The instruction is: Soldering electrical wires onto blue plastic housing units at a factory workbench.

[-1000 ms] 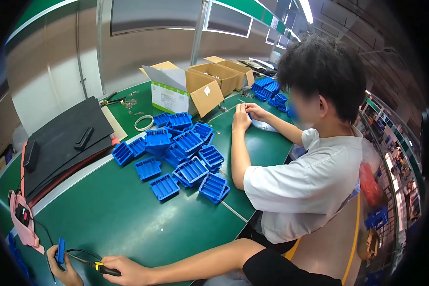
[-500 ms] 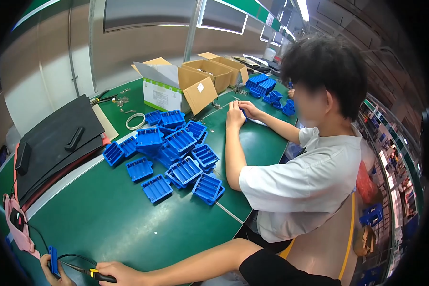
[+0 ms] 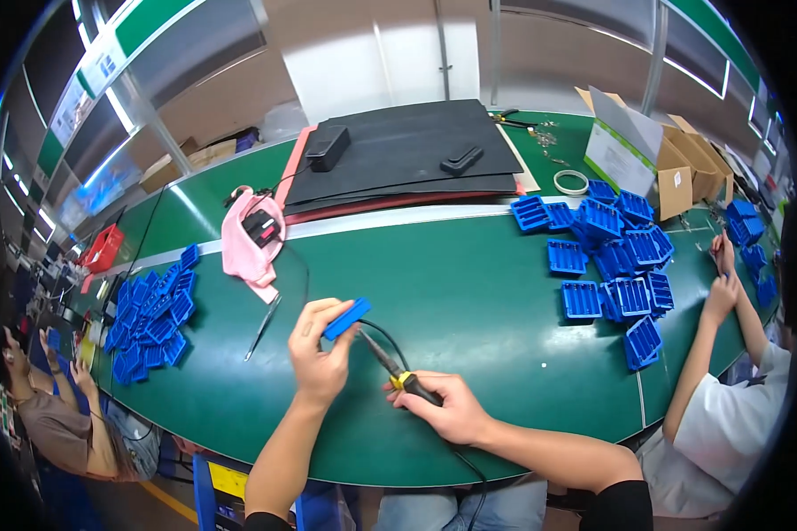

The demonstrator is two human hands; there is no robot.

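Observation:
Between the fingers and thumb of my left hand point(image 3: 321, 358) is a small blue plastic battery holder point(image 3: 346, 319), tilted and seen nearly edge-on. My right hand point(image 3: 445, 409) is closed round the black and yellow handle of a soldering iron point(image 3: 409, 383). The iron's metal shaft points up and left, its tip close under the holder; whether they touch I cannot tell. A black cord trails from the handle past the table's front edge. Right of my hands lies a heap of blue battery holders point(image 3: 630, 296), their slotted sides mostly facing up.
Another pile of holders point(image 3: 158, 310) lies left. A pink cloth point(image 3: 242, 243) with a black device and a slim metal tool point(image 3: 262, 328) are nearer me. Black sheets point(image 3: 398, 159), a tape ring point(image 3: 571, 183) and cartons point(image 3: 624, 146) stand behind. Co-workers sit at both sides.
My view has swung left, bringing both my hands to the middle and the left-hand pile into sight. The battery holder and soldering iron stay in my hands.

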